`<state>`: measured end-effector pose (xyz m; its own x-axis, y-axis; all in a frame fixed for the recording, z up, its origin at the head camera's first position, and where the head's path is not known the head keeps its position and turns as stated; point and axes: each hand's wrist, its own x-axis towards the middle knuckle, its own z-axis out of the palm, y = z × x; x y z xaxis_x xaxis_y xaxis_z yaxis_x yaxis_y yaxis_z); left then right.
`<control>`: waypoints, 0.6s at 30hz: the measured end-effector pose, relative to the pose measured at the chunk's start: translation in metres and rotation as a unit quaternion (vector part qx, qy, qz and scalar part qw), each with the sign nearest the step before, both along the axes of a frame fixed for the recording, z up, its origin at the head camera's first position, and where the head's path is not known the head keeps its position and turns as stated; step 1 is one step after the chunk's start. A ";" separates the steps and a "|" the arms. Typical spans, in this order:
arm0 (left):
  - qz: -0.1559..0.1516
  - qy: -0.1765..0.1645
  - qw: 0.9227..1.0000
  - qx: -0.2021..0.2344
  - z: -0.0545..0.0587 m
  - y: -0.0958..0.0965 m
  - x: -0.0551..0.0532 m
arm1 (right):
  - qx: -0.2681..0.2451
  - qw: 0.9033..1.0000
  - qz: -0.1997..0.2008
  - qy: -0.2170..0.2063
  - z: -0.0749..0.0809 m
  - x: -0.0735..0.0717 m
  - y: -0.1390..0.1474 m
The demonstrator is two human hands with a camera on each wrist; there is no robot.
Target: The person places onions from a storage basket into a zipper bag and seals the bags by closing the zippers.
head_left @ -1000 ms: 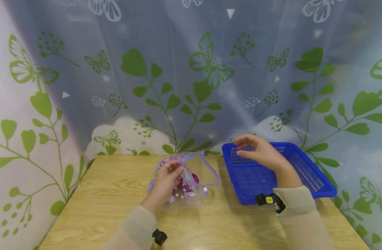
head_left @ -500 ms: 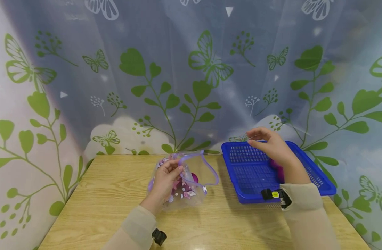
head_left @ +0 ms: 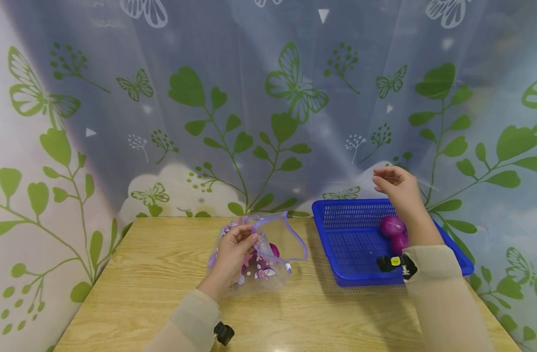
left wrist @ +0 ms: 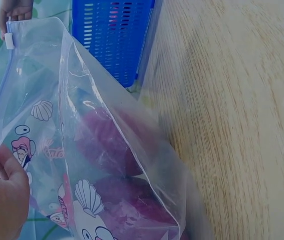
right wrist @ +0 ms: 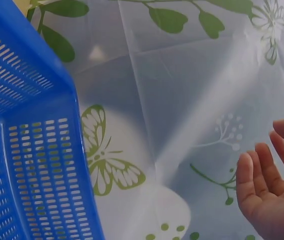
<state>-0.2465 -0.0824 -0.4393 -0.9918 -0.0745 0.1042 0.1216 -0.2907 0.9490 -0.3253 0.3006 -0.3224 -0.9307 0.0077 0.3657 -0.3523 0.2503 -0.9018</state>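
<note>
My left hand (head_left: 229,254) pinches the purple zip edge of a clear plastic zip bag (head_left: 274,282) printed with shells and cartoon figures. The bag's mouth gapes toward the right, and a white slider (head_left: 288,267) sits at its near corner. Through the film, the left wrist view shows round dark-pink things (left wrist: 112,142) inside. My right hand (head_left: 400,193) is raised over the far side of a blue plastic basket (head_left: 327,264), fingers loosely bent and holding nothing. Two shiny magenta round things (head_left: 393,226) lie together in the basket, partly hidden by my right forearm.
Both the bag and the basket rest on a light wooden table (head_left: 158,278), the basket at the right end. A cloth with butterflies and leaves (head_left: 233,98) hangs close behind the table's far edge and round its sides.
My right hand has moved right and up over the basket, baring the magenta round things that the arm had covered. The left hand and the bag stay where they were.
</note>
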 end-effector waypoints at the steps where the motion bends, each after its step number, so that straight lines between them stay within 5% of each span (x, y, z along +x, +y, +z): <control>1: 0.001 0.001 1.000 -0.003 0.000 0.000 0.000 | -0.010 1.000 -0.005 -0.004 -0.001 -0.002 0.002; 13: 0.004 -0.004 1.000 -0.016 -0.002 0.000 0.000 | -0.127 0.991 -0.019 -0.032 -0.016 -0.017 0.016; 18: 0.007 -0.001 1.000 -0.024 -0.002 -0.002 0.000 | -0.132 0.989 -0.048 -0.048 -0.026 -0.024 0.027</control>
<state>-0.2466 -0.0842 -0.4414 -0.9909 -0.0826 0.1063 0.1235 -0.2425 0.9623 -0.3491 0.3274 -0.3489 -0.9515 0.1811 0.2486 -0.2476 0.0288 -0.9684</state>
